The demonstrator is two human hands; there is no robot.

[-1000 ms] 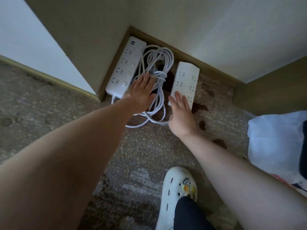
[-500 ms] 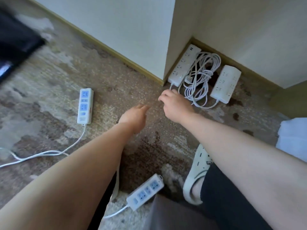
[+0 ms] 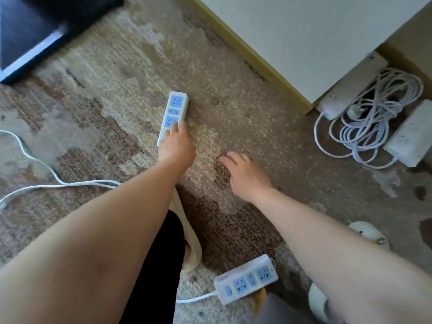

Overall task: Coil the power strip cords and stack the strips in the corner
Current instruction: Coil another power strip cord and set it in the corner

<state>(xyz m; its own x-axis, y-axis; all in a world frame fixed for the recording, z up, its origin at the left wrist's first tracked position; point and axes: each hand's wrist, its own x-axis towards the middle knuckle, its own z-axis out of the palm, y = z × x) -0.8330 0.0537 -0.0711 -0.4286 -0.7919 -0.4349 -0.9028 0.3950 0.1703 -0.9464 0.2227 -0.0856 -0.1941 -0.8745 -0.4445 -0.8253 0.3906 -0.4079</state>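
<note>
A white power strip with blue sockets (image 3: 174, 108) lies on the carpet, and my left hand (image 3: 175, 146) is closed over its near end. Its white cord (image 3: 58, 182) trails off to the left, uncoiled. My right hand (image 3: 243, 174) hovers over the carpet with loosely spread fingers and holds nothing. A second blue-socket strip (image 3: 246, 279) lies near my legs, its cord (image 3: 196, 299) leading left. In the corner at right, two all-white strips (image 3: 350, 87) (image 3: 411, 134) lie either side of a coiled white cord (image 3: 374, 113).
A dark flat object (image 3: 28, 31) sits at the top left. A wall with a yellowish baseboard (image 3: 257, 59) runs diagonally to the corner. My white shoes (image 3: 369, 235) and dark trouser leg (image 3: 154, 265) are low in view.
My view swung left, away from the corner. My left hand reached out from the corner cords to the blue-socket strip and closed on its near end; my right hand left the corner strip.
</note>
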